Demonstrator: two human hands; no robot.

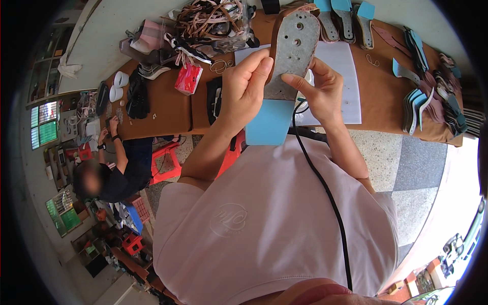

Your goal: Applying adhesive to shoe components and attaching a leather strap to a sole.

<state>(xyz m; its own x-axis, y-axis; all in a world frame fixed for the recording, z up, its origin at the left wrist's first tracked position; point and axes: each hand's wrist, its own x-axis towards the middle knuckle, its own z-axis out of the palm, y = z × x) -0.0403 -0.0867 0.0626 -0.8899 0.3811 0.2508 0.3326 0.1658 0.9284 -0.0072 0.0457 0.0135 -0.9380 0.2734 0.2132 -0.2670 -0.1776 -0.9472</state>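
Note:
Up over the table I hold a shoe insole (296, 43) with its grey underside, dotted with small holes, turned toward me. Brown material wraps its edge, and a light blue heel piece (272, 122) hangs at the lower end. My left hand (245, 84) is closed, thumb and fingers pinching the insole's left edge. On the other side my right hand (323, 94) grips the right edge, its thumb pressed on the grey face. Behind the insole, a white sheet (345, 76) lies on the table, partly covered by my hands.
Similar blue-heeled insoles (365, 18) stand along the back, with more stacked (414, 107) at right. Tangled straps (208, 23) pile up back left near a red packet (188, 79). A black cable (330, 198) runs down my shirt. A person (119, 162) works at left beside a red stool (165, 162).

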